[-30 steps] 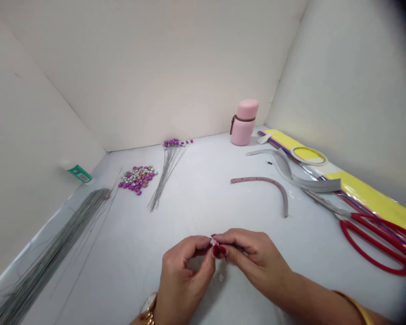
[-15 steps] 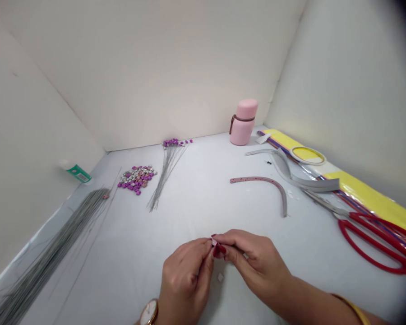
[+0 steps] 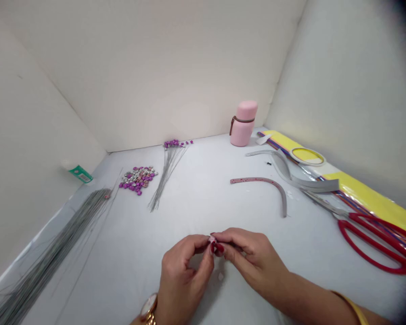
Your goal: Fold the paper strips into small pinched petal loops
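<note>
My left hand (image 3: 182,275) and my right hand (image 3: 248,259) meet near the front of the white table (image 3: 196,212). Both pinch one tiny pink glittery piece (image 3: 211,239) between their fingertips. A small white scrap (image 3: 220,276) lies on the table just below the hands. A watch sits on my left wrist and a gold bangle on my right.
A pile of purple and silver beads (image 3: 138,177), a bunch of bead-tipped wires (image 3: 167,171) and a long wire bundle (image 3: 47,257) lie at left. A pink bottle (image 3: 243,123), grey strips (image 3: 267,183), tape roll (image 3: 307,156), red scissors (image 3: 372,239) and yellow sheets (image 3: 368,196) are at right.
The hands stay pinched together on the small piece, with only slight shifts of the fingers.
</note>
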### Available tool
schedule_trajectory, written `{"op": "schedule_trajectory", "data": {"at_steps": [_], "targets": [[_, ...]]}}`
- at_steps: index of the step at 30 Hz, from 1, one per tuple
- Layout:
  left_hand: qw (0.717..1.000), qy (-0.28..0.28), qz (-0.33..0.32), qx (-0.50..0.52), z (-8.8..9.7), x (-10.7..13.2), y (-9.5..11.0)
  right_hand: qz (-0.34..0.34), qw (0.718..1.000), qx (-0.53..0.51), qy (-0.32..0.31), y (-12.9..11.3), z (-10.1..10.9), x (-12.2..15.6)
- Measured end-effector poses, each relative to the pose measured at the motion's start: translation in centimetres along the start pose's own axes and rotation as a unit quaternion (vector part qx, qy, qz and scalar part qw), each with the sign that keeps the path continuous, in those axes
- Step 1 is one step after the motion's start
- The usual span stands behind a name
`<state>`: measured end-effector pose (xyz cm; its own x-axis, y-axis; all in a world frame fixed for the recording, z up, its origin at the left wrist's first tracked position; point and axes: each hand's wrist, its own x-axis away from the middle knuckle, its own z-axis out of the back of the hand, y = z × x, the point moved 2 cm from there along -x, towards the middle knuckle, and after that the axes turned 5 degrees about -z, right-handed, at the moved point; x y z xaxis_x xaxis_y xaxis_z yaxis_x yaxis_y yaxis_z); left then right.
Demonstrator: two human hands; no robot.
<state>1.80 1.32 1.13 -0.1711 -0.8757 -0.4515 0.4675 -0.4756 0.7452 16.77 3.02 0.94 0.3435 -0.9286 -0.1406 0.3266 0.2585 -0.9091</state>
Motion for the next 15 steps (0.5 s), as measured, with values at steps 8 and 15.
{"op": "schedule_trajectory", "data": {"at_steps": [8, 15], "targets": [[0.998, -0.035, 0.027, 0.046, -0.3, 0.0, -0.5, 0.004, 1.000, -0.005, 0.009, 0.1, 0.5, -0.1], [0.991, -0.045, 0.079, 0.097, -0.5, 0.0, -1.2, 0.002, 1.000, 0.006, 0.003, 0.4, 0.7, -0.3]]}}
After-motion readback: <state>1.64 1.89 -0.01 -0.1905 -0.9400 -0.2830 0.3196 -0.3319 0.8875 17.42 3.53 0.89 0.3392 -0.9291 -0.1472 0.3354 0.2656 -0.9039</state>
